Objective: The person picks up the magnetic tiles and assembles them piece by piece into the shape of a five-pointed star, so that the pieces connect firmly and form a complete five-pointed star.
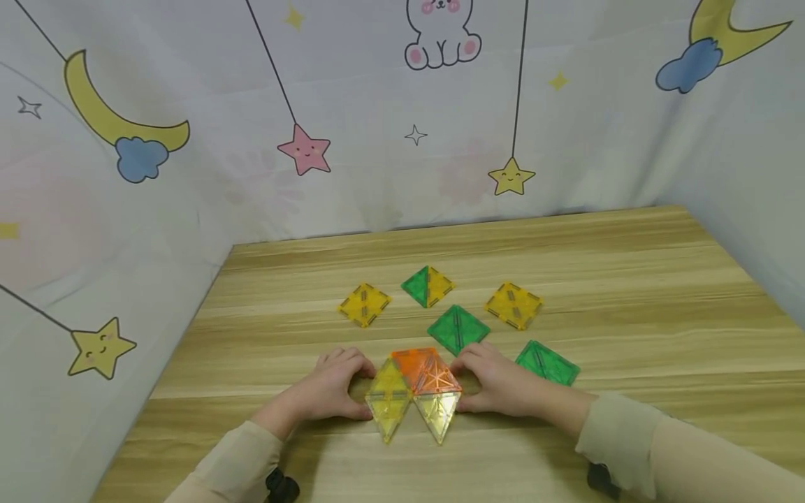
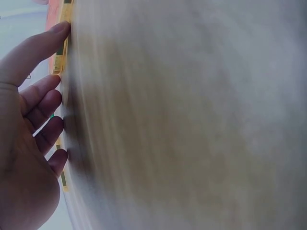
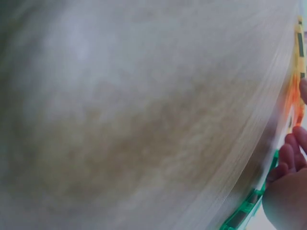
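Note:
On the wooden table, translucent triangle tiles lie joined flat: orange tiles [image 1: 410,362] at the top, two yellow triangles [image 1: 388,412] at the left, a pale yellow triangle [image 1: 438,411] at the lower right. My left hand [image 1: 336,384] grips the left corner of the yellow triangles, thumb below and index finger above; in the left wrist view the thumb touches a yellow tile edge [image 2: 58,62]. At the right corner, my right hand [image 1: 499,381] grips the orange and pale yellow side between thumb and curved index finger. In the right wrist view most of this hand is cut off.
Beyond the hands lie a yellow diamond [image 1: 365,305], a green-and-yellow diamond [image 1: 428,286], another yellow diamond [image 1: 513,305] and a green diamond [image 1: 458,330]. Another green diamond [image 1: 548,363] lies beside the right forearm. A printed cloth [image 1: 377,188] hangs behind the table [image 1: 660,314].

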The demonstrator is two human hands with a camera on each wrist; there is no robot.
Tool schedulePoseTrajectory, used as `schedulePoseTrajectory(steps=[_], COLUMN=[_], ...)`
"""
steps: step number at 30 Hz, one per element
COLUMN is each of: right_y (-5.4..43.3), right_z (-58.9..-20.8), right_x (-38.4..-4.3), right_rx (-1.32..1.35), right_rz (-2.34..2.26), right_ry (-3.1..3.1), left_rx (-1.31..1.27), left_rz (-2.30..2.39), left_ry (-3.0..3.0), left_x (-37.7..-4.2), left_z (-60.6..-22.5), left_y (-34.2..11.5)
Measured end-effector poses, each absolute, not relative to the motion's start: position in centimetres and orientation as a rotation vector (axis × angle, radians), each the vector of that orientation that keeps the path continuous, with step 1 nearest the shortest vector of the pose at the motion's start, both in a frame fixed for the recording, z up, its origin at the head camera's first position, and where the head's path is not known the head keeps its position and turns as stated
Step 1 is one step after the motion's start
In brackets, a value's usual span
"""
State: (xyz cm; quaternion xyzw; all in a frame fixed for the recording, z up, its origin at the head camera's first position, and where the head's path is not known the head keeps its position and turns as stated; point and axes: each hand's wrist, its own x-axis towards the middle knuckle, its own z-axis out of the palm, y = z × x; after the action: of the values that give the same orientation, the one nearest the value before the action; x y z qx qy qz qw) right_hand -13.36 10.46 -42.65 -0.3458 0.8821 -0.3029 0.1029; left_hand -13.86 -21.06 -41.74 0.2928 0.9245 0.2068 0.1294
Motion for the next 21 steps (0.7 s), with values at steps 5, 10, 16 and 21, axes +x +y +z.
schedulePoseTrajectory(steps=[5, 10, 16, 21], right_y=[10.38, 10.38, 10.42, 10.27], right_z=[-42.66, -42.78, -42.75, -42.62], right_x=[-13.27, -13.26, -13.21, -13.22], right_rx=[-1.008, -1.023, -0.967, -0.815], right_rz=[-0.91, -0.932, -0.982, -1.185], right_ry=[2.596, 2.594, 2.548, 2.337], left_rx=[0.852, 0.856, 0.86, 0.851], left_rz=[0.608, 0.601, 0.607, 0.612], left_ry=[2.687, 2.69, 2.683, 2.664], left_x=[-13.81, -13.81, -13.76, -13.89], left_z=[-41.66, -41.66, -41.56, -41.54], left_y=[-21.1, -21.17, -21.12, -21.16])
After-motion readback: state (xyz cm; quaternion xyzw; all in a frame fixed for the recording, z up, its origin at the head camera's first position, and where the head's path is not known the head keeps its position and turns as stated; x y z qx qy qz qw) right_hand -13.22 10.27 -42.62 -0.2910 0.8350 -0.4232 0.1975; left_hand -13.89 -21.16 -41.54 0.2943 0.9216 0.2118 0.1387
